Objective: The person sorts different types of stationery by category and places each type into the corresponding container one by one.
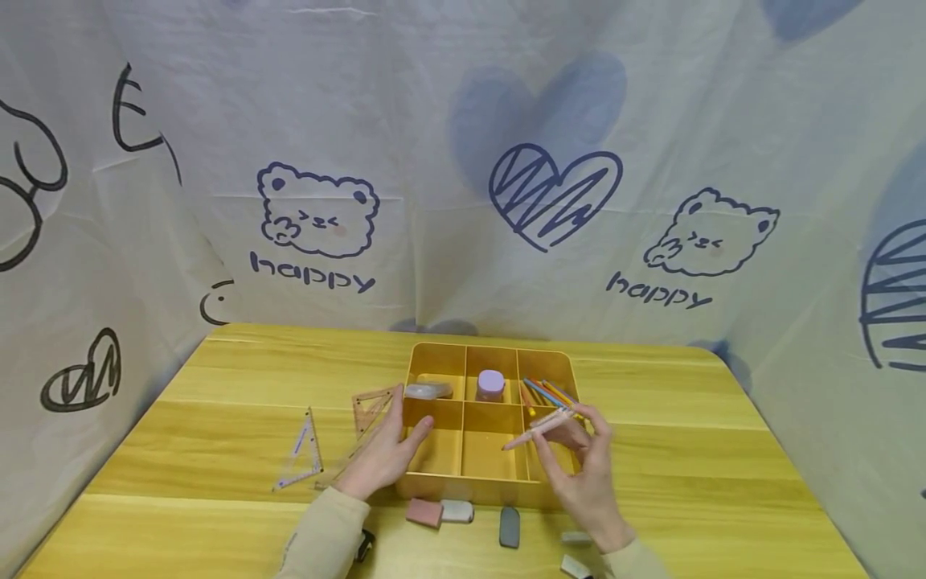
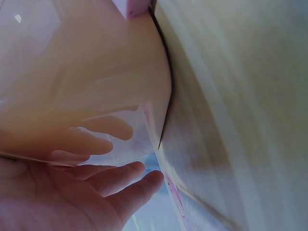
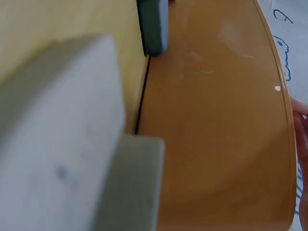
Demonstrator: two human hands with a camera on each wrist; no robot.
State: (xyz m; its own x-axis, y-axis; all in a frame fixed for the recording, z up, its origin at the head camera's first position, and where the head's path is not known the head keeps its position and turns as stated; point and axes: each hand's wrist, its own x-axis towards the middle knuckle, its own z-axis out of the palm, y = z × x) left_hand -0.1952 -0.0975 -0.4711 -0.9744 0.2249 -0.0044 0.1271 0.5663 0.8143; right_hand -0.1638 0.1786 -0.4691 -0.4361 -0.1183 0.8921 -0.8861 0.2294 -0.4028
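Observation:
A yellow-orange divided box (image 1: 477, 488) stands on the wooden table. My left hand (image 1: 379, 458) is at its left wall, thumb over the front-left compartment. The left wrist view shows the fingers (image 2: 127, 190) of that hand extended along the outside of the box. Over the front-right part, my right hand (image 1: 582, 474) pinches slim pale pink pens (image 1: 538, 428) between thumb and fingers, tilted with one tip toward the front-middle compartment. Colored pencils (image 1: 546, 392) lie in the back-right compartment, a lilac bottle (image 1: 490, 384) stands in the back-middle one, and a translucent whitish item (image 1: 429, 391) lies back left.
Before the box lie a pink eraser (image 1: 424, 513), a white eraser (image 1: 457, 511), a dark grey eraser (image 1: 510, 527) and a whitish block (image 1: 575, 567). Left of it are clear set squares (image 1: 315, 450) and a ruler (image 1: 329, 481). A black object (image 1: 365, 547) is near the left sleeve.

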